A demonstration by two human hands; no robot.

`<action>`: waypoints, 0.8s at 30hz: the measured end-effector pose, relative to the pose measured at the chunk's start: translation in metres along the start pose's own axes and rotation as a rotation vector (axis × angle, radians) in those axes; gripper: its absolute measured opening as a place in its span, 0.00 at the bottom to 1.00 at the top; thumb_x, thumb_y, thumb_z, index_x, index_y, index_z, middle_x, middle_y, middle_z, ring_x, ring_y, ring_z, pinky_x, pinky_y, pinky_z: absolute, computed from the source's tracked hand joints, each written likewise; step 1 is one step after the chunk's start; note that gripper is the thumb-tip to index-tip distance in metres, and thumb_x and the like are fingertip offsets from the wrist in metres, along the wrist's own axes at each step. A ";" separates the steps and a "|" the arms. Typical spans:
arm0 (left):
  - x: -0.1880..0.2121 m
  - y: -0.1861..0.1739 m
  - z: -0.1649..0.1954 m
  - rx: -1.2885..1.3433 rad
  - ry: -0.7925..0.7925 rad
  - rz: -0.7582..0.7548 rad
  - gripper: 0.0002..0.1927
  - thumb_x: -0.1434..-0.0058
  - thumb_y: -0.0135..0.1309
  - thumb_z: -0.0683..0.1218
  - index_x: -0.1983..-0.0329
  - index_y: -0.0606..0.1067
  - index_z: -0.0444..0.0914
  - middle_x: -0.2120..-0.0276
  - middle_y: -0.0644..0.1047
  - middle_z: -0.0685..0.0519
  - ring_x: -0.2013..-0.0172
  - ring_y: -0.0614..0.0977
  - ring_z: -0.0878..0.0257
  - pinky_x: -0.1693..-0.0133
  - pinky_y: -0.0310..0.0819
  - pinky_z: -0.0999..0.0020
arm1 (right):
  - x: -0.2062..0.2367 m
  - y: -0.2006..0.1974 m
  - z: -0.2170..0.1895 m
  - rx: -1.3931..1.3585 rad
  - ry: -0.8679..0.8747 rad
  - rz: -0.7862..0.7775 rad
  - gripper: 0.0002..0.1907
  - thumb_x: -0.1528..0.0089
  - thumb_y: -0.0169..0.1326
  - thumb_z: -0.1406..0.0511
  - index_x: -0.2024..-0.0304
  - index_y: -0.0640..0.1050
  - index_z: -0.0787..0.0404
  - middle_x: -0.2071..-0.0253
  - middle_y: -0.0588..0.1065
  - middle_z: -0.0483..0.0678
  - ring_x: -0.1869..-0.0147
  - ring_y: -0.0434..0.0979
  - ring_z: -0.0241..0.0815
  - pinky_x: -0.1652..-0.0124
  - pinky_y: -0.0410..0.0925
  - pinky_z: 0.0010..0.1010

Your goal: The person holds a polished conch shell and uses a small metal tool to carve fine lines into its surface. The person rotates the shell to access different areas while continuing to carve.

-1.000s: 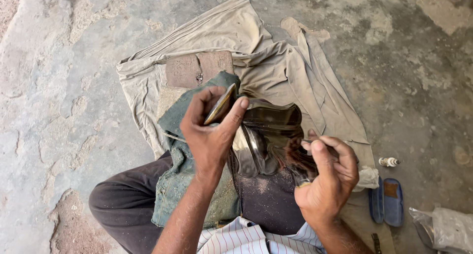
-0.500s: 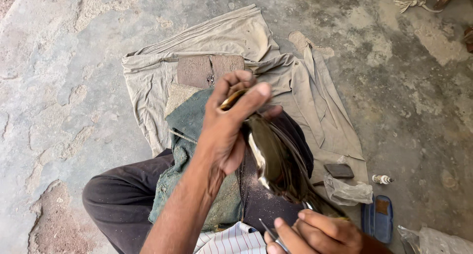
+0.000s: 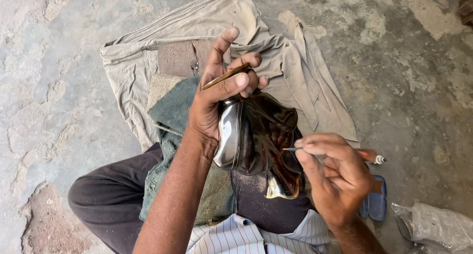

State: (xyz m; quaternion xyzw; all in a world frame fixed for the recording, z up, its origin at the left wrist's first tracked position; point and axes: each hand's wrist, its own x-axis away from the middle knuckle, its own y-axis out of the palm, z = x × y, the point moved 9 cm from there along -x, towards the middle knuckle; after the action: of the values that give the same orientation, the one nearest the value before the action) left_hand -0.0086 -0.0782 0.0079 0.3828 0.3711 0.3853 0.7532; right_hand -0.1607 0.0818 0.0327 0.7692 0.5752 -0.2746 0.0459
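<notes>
Your right hand (image 3: 340, 177) is now back at the work: half a second ago it was low at the edge of the view, near your shirt, and now its fingers are closed together around a thin pointed tool (image 3: 295, 149), with the tip touching the dark shiny metal piece (image 3: 256, 135) on its right side. Your left hand (image 3: 217, 96) is also a little different from before; it is lifted higher over the top of the piece, and its thumb and fingers are pinched on a flat brass-coloured strip (image 3: 225, 76), with the index finger stretched up and free. The metal piece itself stays on your lap, over the green cloth (image 3: 172, 111) and in front of the beige cloth (image 3: 148, 56) spread on the concrete floor (image 3: 49, 111). In my judgement this means the fine work on the surface starts again, since the tool point meets the metal. The blue object (image 3: 377, 204) beside your right wrist lies untouched
</notes>
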 end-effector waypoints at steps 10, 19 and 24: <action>0.011 -0.018 -0.005 -0.378 -0.156 0.408 0.27 0.46 0.68 0.37 0.44 0.71 0.36 0.66 0.80 0.49 0.66 0.84 0.61 0.63 0.82 0.65 | -0.011 0.018 -0.018 0.153 -0.052 0.046 0.11 0.39 0.63 0.78 0.57 0.76 0.68 0.57 0.82 0.58 0.58 0.85 0.38 0.66 0.73 0.21; 0.009 -0.023 -0.006 -0.356 -0.179 0.362 0.26 0.45 0.67 0.36 0.43 0.73 0.36 0.63 0.80 0.48 0.66 0.84 0.62 0.62 0.82 0.66 | -0.002 0.017 -0.013 0.223 -0.095 0.051 0.12 0.40 0.64 0.77 0.57 0.77 0.67 0.58 0.83 0.58 0.59 0.87 0.39 0.73 0.70 0.14; 0.007 -0.026 -0.008 -0.410 -0.188 0.360 0.27 0.45 0.67 0.37 0.41 0.73 0.37 0.63 0.80 0.48 0.66 0.84 0.62 0.61 0.84 0.66 | -0.009 0.023 -0.023 0.248 -0.233 -0.003 0.10 0.40 0.65 0.76 0.58 0.78 0.65 0.60 0.82 0.55 0.56 0.87 0.41 0.63 0.78 0.24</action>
State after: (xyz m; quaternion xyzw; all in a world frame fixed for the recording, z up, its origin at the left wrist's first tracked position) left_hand -0.0051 -0.0801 -0.0200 0.3163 0.1403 0.5424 0.7655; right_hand -0.1334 0.0756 0.0503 0.7310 0.5290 -0.4307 0.0165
